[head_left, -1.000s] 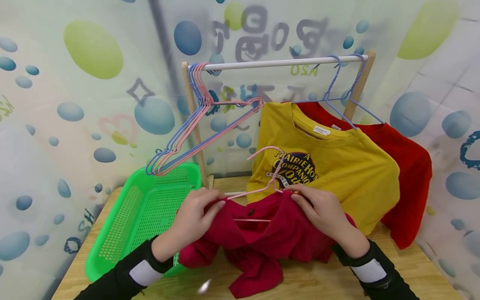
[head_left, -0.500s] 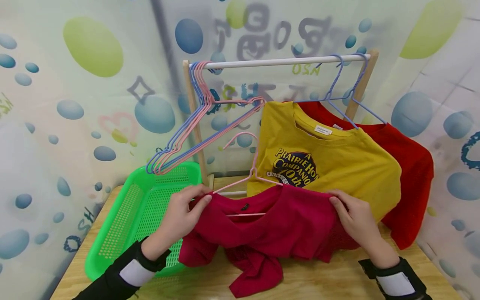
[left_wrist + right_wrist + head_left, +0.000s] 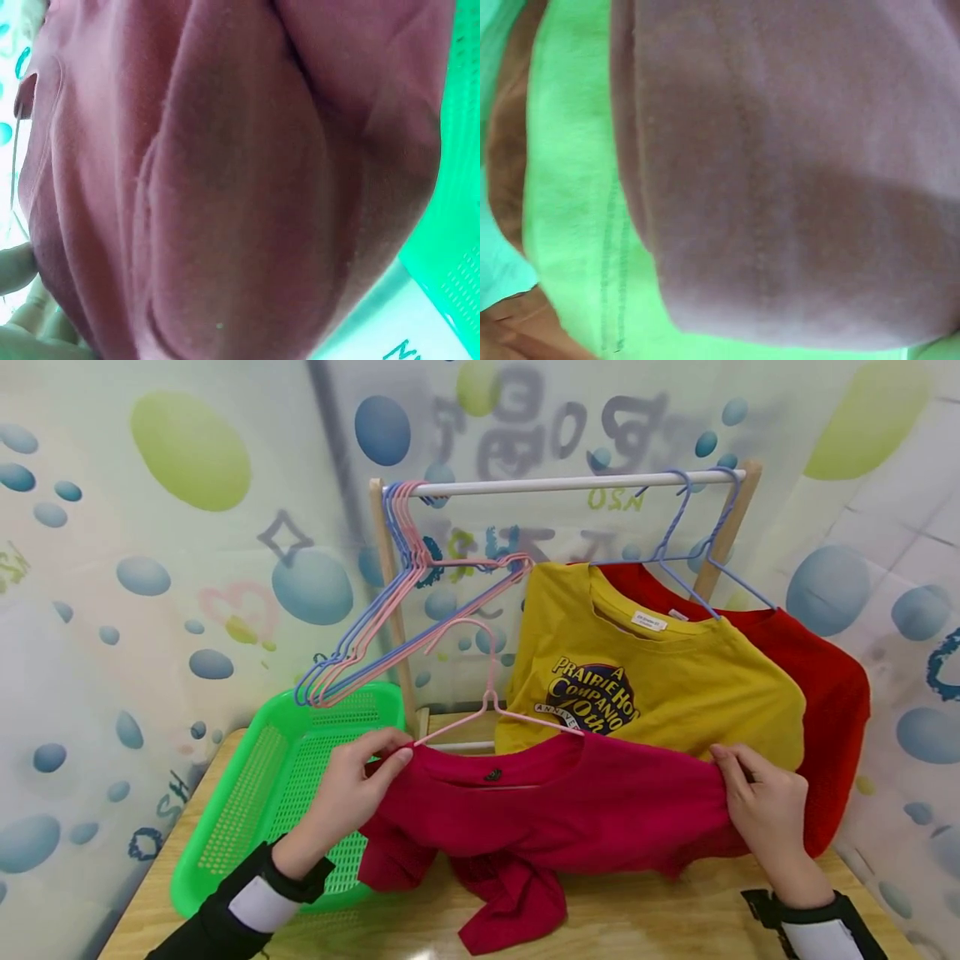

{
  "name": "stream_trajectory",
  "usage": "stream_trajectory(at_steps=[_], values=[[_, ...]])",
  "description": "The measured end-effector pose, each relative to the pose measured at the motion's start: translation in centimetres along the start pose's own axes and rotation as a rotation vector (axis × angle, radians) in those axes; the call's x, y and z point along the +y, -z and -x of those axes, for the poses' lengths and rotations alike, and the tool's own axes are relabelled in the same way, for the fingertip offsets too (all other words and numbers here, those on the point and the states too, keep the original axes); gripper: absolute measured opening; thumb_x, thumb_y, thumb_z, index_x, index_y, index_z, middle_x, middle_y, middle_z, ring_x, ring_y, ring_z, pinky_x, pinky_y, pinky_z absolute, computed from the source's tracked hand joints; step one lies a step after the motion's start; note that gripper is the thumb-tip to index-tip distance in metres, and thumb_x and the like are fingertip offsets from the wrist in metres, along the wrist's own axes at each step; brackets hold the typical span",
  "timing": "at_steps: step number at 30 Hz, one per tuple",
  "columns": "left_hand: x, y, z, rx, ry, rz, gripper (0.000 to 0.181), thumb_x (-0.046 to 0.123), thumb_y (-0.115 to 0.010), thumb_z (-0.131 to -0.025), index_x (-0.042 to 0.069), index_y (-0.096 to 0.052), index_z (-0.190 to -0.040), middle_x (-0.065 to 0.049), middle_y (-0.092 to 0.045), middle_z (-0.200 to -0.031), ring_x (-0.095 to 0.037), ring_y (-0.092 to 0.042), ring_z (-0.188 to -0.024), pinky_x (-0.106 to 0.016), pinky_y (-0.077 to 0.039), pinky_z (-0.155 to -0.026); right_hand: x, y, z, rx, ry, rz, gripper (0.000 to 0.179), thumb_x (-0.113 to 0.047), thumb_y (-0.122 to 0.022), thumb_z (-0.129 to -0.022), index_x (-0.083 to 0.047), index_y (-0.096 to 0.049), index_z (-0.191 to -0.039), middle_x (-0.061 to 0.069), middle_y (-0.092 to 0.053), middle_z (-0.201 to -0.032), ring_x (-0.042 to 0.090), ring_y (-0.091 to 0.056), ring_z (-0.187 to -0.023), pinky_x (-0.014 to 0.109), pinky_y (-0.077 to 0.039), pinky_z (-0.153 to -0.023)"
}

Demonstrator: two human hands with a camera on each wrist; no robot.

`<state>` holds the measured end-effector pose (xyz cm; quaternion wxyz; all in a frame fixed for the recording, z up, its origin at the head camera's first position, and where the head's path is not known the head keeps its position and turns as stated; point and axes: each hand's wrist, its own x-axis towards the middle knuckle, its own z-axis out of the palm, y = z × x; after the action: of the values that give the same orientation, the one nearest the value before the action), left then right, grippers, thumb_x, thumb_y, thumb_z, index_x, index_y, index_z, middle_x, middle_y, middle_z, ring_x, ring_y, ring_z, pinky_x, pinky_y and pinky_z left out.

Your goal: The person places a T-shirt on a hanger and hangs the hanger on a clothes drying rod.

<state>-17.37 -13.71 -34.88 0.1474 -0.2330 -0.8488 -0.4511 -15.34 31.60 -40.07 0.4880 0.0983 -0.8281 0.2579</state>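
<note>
A crimson shirt [image 3: 525,810] is stretched between both hands above the wooden table, its lower part drooping onto the tabletop. The pink hanger [image 3: 490,689] stands up out of its neckline, hook curving to the left, with the lower bar just visible inside the collar. My left hand [image 3: 352,789] pinches the shirt's left shoulder at the end of the hanger's arm. Over on the right, my right hand [image 3: 765,806] grips the cloth of the shirt's sleeve side. Folds of the shirt [image 3: 240,180] fill the left wrist view, beside the fingers [image 3: 15,268].
Behind stands a clothes rack with a white rail [image 3: 555,485]. Several pink and blue hangers [image 3: 405,568] hang at its left end. A yellow T-shirt [image 3: 697,685] and a red garment [image 3: 836,718] hang on the right. A green basket [image 3: 225,814] sits at left.
My right hand has slid outward to the right along the shirt, pulling it wide. My left hand has shifted slightly left, and the hanger has moved left and stands straighter.
</note>
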Motion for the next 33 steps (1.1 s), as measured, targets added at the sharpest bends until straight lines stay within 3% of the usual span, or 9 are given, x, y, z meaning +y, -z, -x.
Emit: stream_trajectory(at_steps=[5, 9, 14, 18, 20, 23, 25, 27, 33], values=[[-0.2, 0.3, 0.1, -0.016, 0.058, 0.074, 0.009, 0.016, -0.061, -0.093, 0.017, -0.067, -0.099, 0.005, -0.063, -0.08, -0.008, -0.055, -0.078, -0.024, -0.05, -0.064, 0.7, 0.0, 0.9, -0.01, -0.036, 0.017, 0.031, -0.017, -0.067, -0.089, -0.006, -0.06, -0.061, 0.001, -0.045, -0.047, -0.009, -0.025, -0.044, 0.013, -0.02, -0.04], [-0.2, 0.4, 0.2, -0.034, 0.053, 0.083, 0.008, 0.018, -0.061, -0.094, 0.019, -0.067, -0.098, 0.005, -0.064, -0.081, -0.008, -0.057, -0.079, -0.025, -0.051, -0.067, 1.2, -0.4, 1.9, -0.05, -0.029, 0.029, 0.035, -0.015, -0.066, -0.089, -0.012, -0.053, -0.057, -0.004, -0.036, -0.046, -0.008, -0.022, -0.044, 0.014, -0.018, -0.04], [-0.1, 0.3, 0.4, -0.06, 0.042, 0.083, 0.007, 0.019, -0.06, -0.094, 0.02, -0.067, -0.096, 0.005, -0.064, -0.082, -0.007, -0.058, -0.078, -0.024, -0.051, -0.069, 1.3, -0.6, 2.9, -0.156, -0.061, 0.062, 0.038, -0.012, -0.067, -0.088, -0.019, -0.047, -0.056, -0.01, -0.029, -0.047, -0.007, -0.02, -0.044, 0.015, -0.018, -0.04], [0.2, 0.2, 0.5, -0.05, 0.031, 0.067, 0.007, 0.019, -0.061, -0.093, 0.019, -0.068, -0.096, 0.006, -0.064, -0.083, -0.006, -0.058, -0.079, -0.024, -0.051, -0.069, 1.0, -0.3, 2.7, -0.215, -0.114, 0.13, 0.025, -0.013, -0.066, -0.089, -0.012, -0.06, -0.065, -0.002, -0.046, -0.047, 0.005, -0.036, -0.041, 0.021, -0.029, -0.04], [0.4, 0.1, 0.5, -0.044, 0.022, 0.051, 0.007, 0.019, -0.061, -0.093, 0.02, -0.068, -0.096, 0.006, -0.065, -0.083, -0.006, -0.058, -0.079, -0.023, -0.051, -0.068, 0.5, 0.0, 2.1, -0.191, -0.132, 0.172, 0.019, -0.015, -0.065, -0.089, -0.007, -0.065, -0.073, 0.007, -0.056, -0.054, 0.017, -0.046, -0.043, 0.025, -0.033, -0.043], [0.6, 0.0, 0.5, -0.04, 0.012, 0.043, 0.007, 0.019, -0.061, -0.093, 0.02, -0.068, -0.095, 0.007, -0.064, -0.083, -0.006, -0.058, -0.078, -0.024, -0.051, -0.067, -1.0, 0.3, 1.0, -0.105, -0.151, 0.177, 0.016, -0.015, -0.063, -0.091, 0.0, -0.066, -0.088, 0.016, -0.064, -0.071, 0.03, -0.056, -0.06, 0.027, -0.037, -0.054], [0.7, -0.1, 0.5, -0.04, 0.002, 0.037, 0.008, 0.018, -0.061, -0.093, 0.02, -0.068, -0.095, 0.008, -0.064, -0.083, -0.006, -0.057, -0.078, -0.024, -0.051, -0.066, -2.4, 0.3, 0.2, -0.064, -0.123, 0.143, 0.017, -0.014, -0.063, -0.09, 0.002, -0.065, -0.095, 0.016, -0.064, -0.077, 0.03, -0.056, -0.07, 0.027, -0.036, -0.063], [0.8, -0.2, 0.5, -0.04, -0.014, 0.034, 0.008, 0.017, -0.062, -0.093, 0.019, -0.068, -0.096, 0.008, -0.064, -0.083, -0.006, -0.057, -0.077, -0.024, -0.05, -0.066, -4.1, 0.2, -0.5, -0.084, -0.059, 0.09, 0.02, -0.013, -0.067, -0.087, 0.0, -0.065, -0.102, 0.015, -0.064, -0.083, 0.028, -0.055, -0.078, 0.03, -0.035, -0.072], [1.1, -0.8, 0.2, -0.027, -0.077, -0.011, 0.008, 0.016, -0.063, -0.092, 0.021, -0.068, -0.093, 0.011, -0.063, -0.08, -0.005, -0.055, -0.074, -0.024, -0.047, -0.065, -8.5, -1.1, -1.4, -0.316, 0.172, -0.011, 0.033, -0.018, -0.078, -0.076, -0.011, -0.07, -0.107, 0.003, -0.067, -0.089, 0.019, -0.055, -0.088, 0.035, -0.037, -0.08]])
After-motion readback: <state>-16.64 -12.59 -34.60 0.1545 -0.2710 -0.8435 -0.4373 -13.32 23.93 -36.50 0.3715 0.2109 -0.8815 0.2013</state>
